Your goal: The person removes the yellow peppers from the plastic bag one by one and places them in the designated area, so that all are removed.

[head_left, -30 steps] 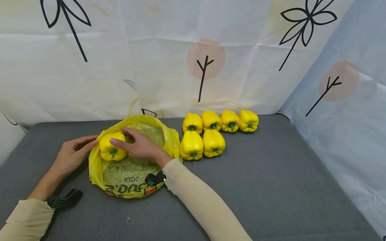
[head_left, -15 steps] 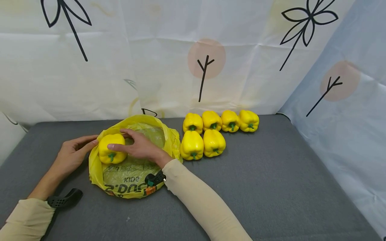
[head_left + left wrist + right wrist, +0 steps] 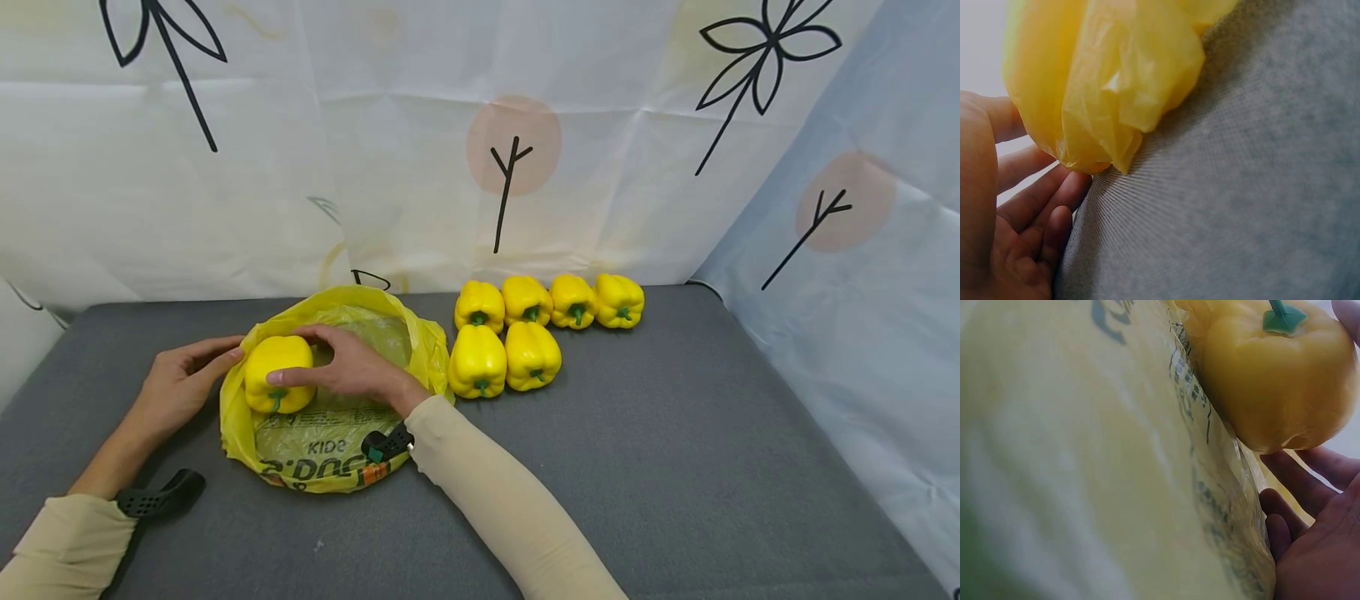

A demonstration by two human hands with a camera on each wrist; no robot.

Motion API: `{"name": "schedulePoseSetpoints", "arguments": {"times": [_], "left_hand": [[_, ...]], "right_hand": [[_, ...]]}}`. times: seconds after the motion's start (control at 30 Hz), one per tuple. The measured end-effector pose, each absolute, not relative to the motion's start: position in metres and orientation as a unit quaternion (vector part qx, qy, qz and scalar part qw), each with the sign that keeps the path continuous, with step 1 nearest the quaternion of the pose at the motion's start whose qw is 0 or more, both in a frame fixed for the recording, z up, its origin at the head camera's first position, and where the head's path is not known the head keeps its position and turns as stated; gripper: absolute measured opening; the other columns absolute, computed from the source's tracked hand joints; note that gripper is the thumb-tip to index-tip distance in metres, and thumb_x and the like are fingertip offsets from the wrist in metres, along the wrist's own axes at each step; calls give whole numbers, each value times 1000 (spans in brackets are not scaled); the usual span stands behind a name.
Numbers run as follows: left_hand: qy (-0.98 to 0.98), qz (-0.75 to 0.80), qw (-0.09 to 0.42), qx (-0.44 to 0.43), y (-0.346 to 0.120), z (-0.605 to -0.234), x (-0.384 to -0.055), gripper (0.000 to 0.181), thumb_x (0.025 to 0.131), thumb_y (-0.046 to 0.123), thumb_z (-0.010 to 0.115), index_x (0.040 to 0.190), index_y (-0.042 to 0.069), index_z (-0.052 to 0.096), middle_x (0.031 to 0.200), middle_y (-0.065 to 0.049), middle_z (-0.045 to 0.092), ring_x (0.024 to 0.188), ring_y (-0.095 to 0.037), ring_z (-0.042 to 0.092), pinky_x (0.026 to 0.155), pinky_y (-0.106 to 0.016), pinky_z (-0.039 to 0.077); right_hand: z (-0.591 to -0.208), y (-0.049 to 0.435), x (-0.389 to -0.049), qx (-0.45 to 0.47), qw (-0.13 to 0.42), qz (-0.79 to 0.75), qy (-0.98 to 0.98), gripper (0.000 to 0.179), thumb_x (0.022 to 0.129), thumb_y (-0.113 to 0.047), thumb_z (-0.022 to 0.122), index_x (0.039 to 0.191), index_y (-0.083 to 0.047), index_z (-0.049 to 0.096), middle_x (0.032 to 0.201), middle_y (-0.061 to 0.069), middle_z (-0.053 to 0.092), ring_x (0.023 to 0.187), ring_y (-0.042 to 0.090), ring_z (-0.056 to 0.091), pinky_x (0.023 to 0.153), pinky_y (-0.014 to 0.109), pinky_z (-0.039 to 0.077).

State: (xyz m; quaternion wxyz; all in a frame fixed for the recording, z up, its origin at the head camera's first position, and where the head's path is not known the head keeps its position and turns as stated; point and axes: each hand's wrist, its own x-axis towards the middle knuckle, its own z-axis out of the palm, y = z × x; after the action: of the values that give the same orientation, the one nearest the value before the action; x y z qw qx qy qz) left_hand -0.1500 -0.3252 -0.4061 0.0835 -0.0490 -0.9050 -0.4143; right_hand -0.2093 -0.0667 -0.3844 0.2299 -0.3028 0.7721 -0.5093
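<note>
A yellow bell pepper (image 3: 273, 358) with a green stem sits inside the left part of an open yellow plastic bag (image 3: 435, 350). My right hand (image 3: 347, 362) reaches over the bag and holds this pepper, thumb on its near side and fingers at its far side. In the right wrist view the held pepper (image 3: 1279, 375) is close to the printed bag wall (image 3: 1085, 456). At the bag's left rim, my left hand (image 3: 176, 387) pinches the plastic. The left wrist view has the crumpled bag edge (image 3: 1110, 81) covering some of the fingertips.
Several more yellow bell peppers (image 3: 532, 357) stand in two rows right of the bag, two in the near row. All rest on a grey cloth surface (image 3: 675, 467). A printed white curtain (image 3: 420, 167) rises along the back, and another sheet (image 3: 885, 317) hangs at right.
The right hand has lowered the pepper slightly, bringing it toward me at the bag's left side. The left hand has stayed at the rim. The other peppers have not moved.
</note>
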Motion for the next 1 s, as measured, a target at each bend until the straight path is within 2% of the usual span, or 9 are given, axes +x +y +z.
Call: {"name": "schedulePoseSetpoints", "arguments": {"times": [0.43, 0.7, 1.0], "left_hand": [[-906, -414, 79, -44, -325, -405, -149, 47, 106, 31, 56, 140, -2, 59, 114, 29, 53, 102, 16, 45, 76, -4, 37], [-906, -414, 78, -43, -326, -405, -149, 47, 106, 31, 57, 140, -2, 59, 113, 31, 53, 102, 16, 45, 76, -5, 37], [-906, -413, 80, -47, -326, -405, -150, 47, 106, 31, 57, 140, -2, 59, 114, 30, 53, 102, 17, 45, 76, -5, 37]], "right_hand": [[-384, -68, -209, -304, 232, -501, 776, 77, 85, -35, 84, 151, -23, 47, 130, -12, 54, 108, 3, 53, 93, 19, 45], [-384, -67, -210, -307, 230, -508, 771, 76, 85, -33, 84, 151, -24, 47, 135, -13, 52, 111, 2, 52, 94, 19, 44], [-381, -62, -210, -301, 233, -543, 749, 75, 86, -29, 84, 151, -22, 47, 127, -12, 55, 111, 2, 53, 90, 21, 48]]}}
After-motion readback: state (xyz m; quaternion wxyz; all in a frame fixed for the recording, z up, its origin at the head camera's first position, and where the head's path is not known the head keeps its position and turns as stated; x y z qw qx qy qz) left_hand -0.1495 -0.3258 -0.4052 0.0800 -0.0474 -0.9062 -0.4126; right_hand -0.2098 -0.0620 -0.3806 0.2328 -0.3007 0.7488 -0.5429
